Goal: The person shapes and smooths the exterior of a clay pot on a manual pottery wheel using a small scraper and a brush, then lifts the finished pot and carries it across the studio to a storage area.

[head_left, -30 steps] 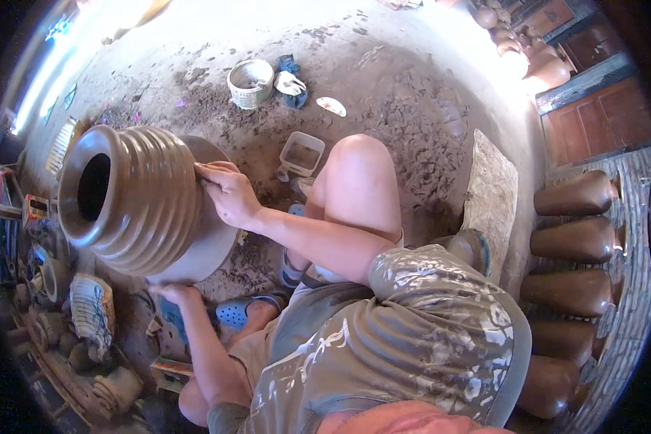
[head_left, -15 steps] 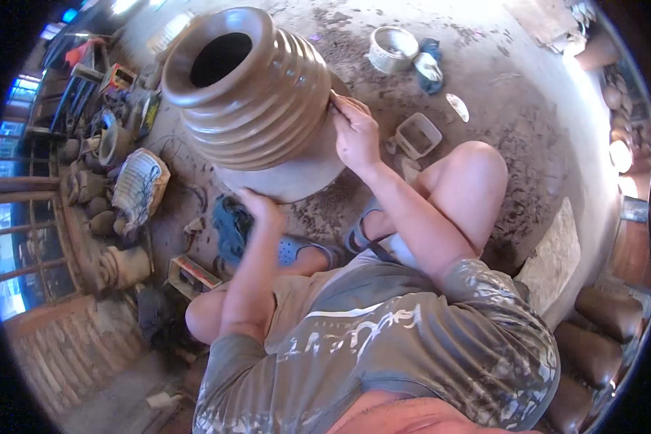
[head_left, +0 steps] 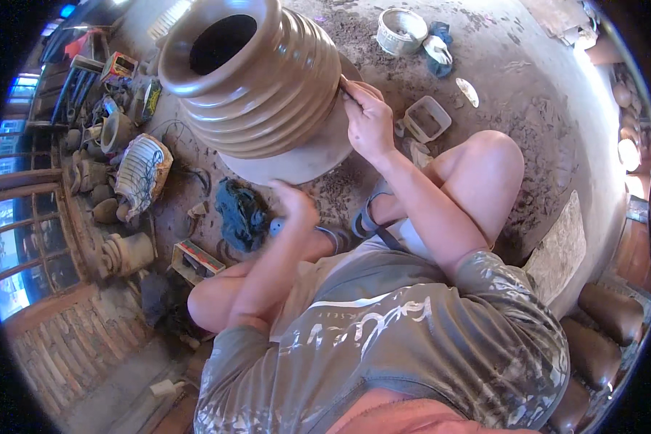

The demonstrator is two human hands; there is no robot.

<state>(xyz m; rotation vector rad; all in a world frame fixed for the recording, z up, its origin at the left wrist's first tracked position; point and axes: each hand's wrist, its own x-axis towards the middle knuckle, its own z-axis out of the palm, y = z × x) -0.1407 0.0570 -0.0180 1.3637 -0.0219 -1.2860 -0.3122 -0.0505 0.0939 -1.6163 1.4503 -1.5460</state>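
A large wet brown clay pot (head_left: 260, 108) with a ridged wall and a wide dark mouth stands on a pale round potter's wheel (head_left: 289, 168). My right hand (head_left: 371, 124) is closed at the pot's right side, pinching a small thin dark tool (head_left: 345, 85) against the lower wall. Most of that tool is hidden by the fingers. Just off the wheel's near rim is my left hand (head_left: 296, 204), slightly blurred, its fingers stretched out and nothing seen in them.
A dark blue-green cloth (head_left: 240, 215) lies left of my left foot. Beyond my right knee are a clear plastic tub (head_left: 427, 119) and a white bucket (head_left: 401, 32). A woven tray (head_left: 143, 173), small pots (head_left: 116, 135) and an open box (head_left: 195, 262) line the left.
My left hand has come back toward me and right along the wheel's rim. My right hand stays against the pot's side. The whole view has shifted slightly.
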